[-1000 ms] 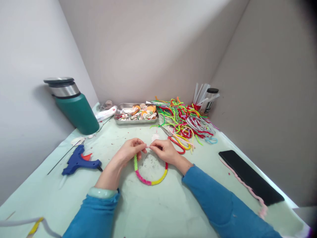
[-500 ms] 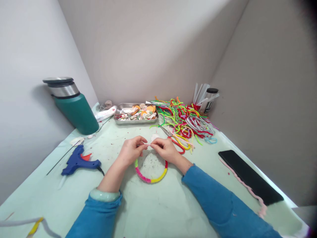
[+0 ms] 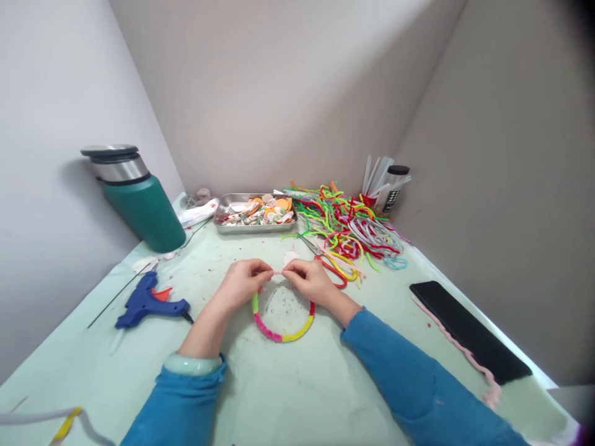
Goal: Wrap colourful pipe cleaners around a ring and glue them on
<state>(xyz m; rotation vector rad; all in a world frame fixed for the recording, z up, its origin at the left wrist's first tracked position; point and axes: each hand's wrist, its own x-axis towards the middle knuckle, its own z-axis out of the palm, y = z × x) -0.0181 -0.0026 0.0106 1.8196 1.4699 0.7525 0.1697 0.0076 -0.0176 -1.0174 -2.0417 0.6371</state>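
Note:
A ring wrapped in coloured fuzzy pipe cleaner [image 3: 294, 337] hangs between my hands, its lower arc showing green, magenta, yellow and red. At its top, a short pale pink stretch [image 3: 277, 272] shows between my fingertips. My left hand [image 3: 245, 282] is closed, pinching the ring at the left end of that pink stretch. Close by on the other side, my right hand [image 3: 309, 280] is closed in a pinch on the ring too. My fingers cover the upper left and upper right of the ring.
Red-handled scissors [image 3: 335, 272] lie just beyond my right hand, before a heap of pipe cleaners [image 3: 334, 217]. A metal tray [image 3: 255, 229] holds flat pieces. Leftward are a blue glue gun [image 3: 146, 303] and green bottle [image 3: 144, 210]; rightward, a black phone-like slab [image 3: 469, 331] beside pink pipe cleaner [image 3: 453, 344].
My left fingers have shifted slightly left and turned, uncovering more of the pink stretch. The right hand keeps its place, and the ring has barely moved.

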